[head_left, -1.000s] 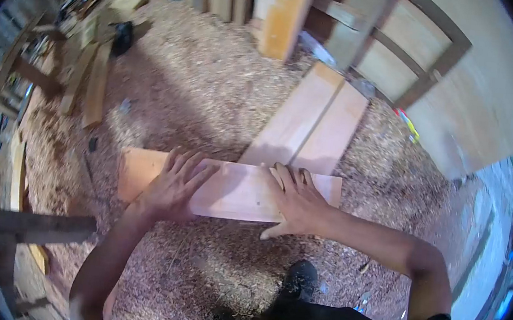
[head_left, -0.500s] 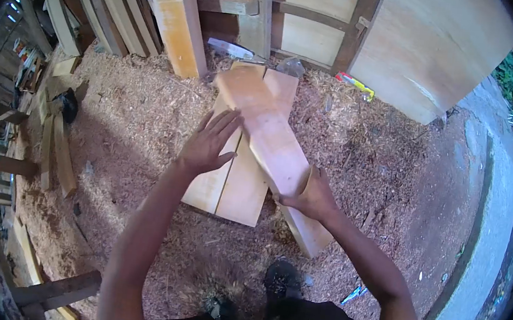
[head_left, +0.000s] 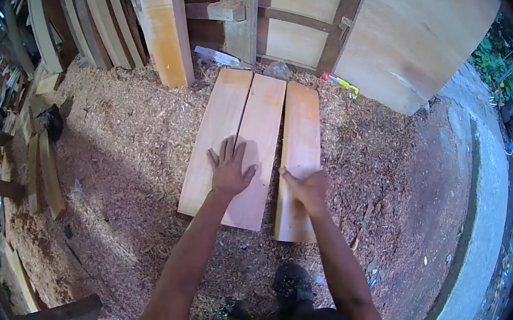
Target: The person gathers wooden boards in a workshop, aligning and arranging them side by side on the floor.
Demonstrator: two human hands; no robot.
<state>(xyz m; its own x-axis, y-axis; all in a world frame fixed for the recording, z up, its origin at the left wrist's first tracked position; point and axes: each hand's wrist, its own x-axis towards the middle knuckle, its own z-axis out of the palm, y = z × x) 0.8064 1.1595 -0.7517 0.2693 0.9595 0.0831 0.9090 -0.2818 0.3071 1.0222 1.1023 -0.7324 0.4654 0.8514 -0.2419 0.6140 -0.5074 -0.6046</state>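
Two flat wooden boards, a left board (head_left: pixel 218 118) and a middle board (head_left: pixel 264 114), lie side by side on the shavings with a thin dark seam between them. My left hand (head_left: pixel 230 173) rests across this seam with its fingers spread. To their right is a thicker wooden board (head_left: pixel 303 124), roughly parallel, with a narrow gap at its left edge. My right hand (head_left: pixel 308 189) grips this board near its lower half, the thumb over the top face toward the left edge. Its other fingers are mostly hidden at the right edge.
Wood shavings (head_left: pixel 137 166) cover the ground. Long planks (head_left: pixel 101 6) and a thick beam (head_left: pixel 167 32) lean at the back, beside a large panel (head_left: pixel 406 44). Loose wood strips (head_left: pixel 49 169) lie left. A concrete edge (head_left: pixel 480 202) runs along the right. My shoe (head_left: pixel 294 281) is close below the boards.
The thicker board lay slanted across the other two and now lies to their right, nearly lined up with them. My left hand has moved from near its edge onto the two flat boards.
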